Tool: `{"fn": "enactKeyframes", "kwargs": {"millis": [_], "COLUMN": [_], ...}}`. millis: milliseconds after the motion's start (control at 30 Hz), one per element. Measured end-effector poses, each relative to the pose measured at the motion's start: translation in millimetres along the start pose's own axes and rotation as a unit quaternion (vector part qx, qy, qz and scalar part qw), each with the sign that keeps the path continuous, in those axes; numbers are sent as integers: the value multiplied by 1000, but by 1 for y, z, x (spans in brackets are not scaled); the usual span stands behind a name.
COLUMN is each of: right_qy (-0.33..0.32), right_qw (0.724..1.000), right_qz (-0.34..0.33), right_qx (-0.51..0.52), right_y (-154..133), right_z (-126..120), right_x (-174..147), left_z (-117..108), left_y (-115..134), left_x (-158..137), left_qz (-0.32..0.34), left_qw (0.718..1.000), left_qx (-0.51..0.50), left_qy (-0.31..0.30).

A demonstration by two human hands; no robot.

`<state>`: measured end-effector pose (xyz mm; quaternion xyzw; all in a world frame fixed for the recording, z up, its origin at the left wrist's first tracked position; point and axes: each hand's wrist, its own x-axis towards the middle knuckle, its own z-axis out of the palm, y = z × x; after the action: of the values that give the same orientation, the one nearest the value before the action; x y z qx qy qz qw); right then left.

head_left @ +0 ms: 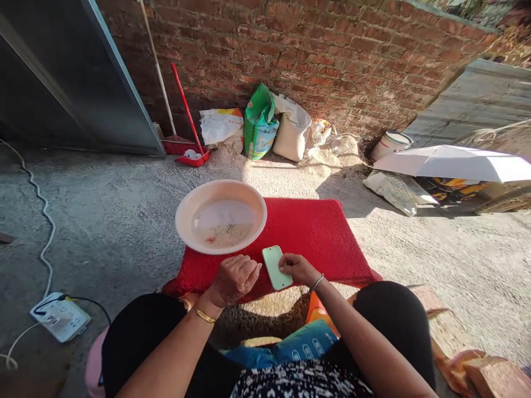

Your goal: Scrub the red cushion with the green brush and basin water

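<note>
A pale green flat plate (274, 267) with rounded corners and a small dark spot near each end lies at the front edge of the red cloth (309, 229). The fingertips of my right hand (296, 267) are pinched together over its right side; whatever is between them is too small to tell. My left hand (238, 280) is closed in a loose fist, thumb against the fingers, just left of the plate. Its contents, if any, are hidden. Behind it stands a pale pink basin (181, 226) with shallow water and small dark and reddish bits.
A power strip (60, 318) with cables lies on the floor at left. Along the brick wall are a red dustpan (194, 160), a green sack (260, 124) and a white sack (291, 132). A white umbrella (452, 161) and a bucket (390, 145) are at right.
</note>
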<state>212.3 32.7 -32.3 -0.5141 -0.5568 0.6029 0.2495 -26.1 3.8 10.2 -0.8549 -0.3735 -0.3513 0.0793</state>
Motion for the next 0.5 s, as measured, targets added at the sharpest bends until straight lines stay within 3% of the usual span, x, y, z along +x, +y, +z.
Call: {"fn": "enactKeyframes", "kwargs": {"millis": [133, 233, 300, 400, 500], "right_qy": [121, 180, 220, 296, 307], "right_qw": [989, 968, 939, 878, 844], "right_qz": [37, 45, 53, 60, 58], "right_qx": [-72, -170, -258, -371, -436], "right_y": [17, 22, 22, 18, 12], "right_z": [-87, -124, -127, -108, -84], "right_x": [-37, -59, -67, -69, -68], "left_z": [18, 34, 44, 54, 58], "left_y": [8, 10, 7, -2, -10], "left_x": [-4, -10, -17, -26, -32], "left_qz": [11, -13, -19, 7, 38], "left_qw": [997, 989, 984, 979, 970], "left_qx": [14, 19, 24, 31, 41], "left_qy": [-74, -147, -173, -201, -235]}}
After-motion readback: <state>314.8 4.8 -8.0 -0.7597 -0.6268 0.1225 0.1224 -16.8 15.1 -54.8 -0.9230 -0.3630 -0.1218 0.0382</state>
